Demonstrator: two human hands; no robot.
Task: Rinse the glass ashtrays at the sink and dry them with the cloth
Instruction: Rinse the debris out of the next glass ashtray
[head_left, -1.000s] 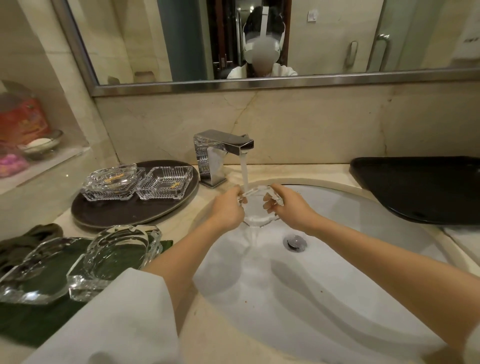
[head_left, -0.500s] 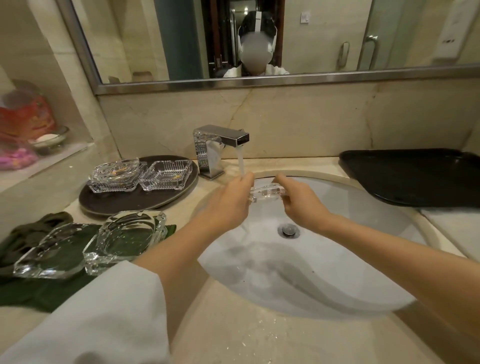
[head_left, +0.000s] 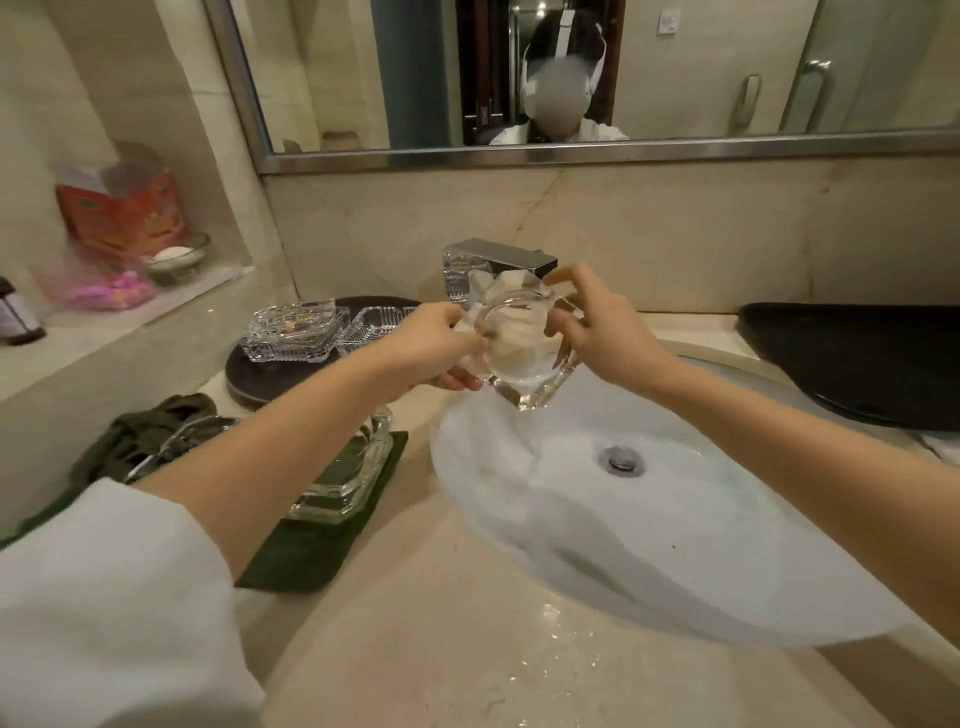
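Gripped from both sides, the glass ashtray (head_left: 522, 343) was held tilted on edge above the far left rim of the sink (head_left: 675, 571), in front of the faucet (head_left: 498, 265). It was pinched at its left edge by the curled fingers of the left hand (head_left: 434, 351), and its right edge was held by the thumb and fingers of the right hand (head_left: 597, 332). Water was seen running from its lower corner into the basin. Nearer, left of the sink, two more ashtrays (head_left: 343, 467) were laid on a dark green cloth (head_left: 311, 545). Farther left of the sink, a round dark tray (head_left: 249, 379) was loaded with ribbed glass dishes (head_left: 291, 332). Right of the sink, a black tray (head_left: 857, 358) was set at the rim.
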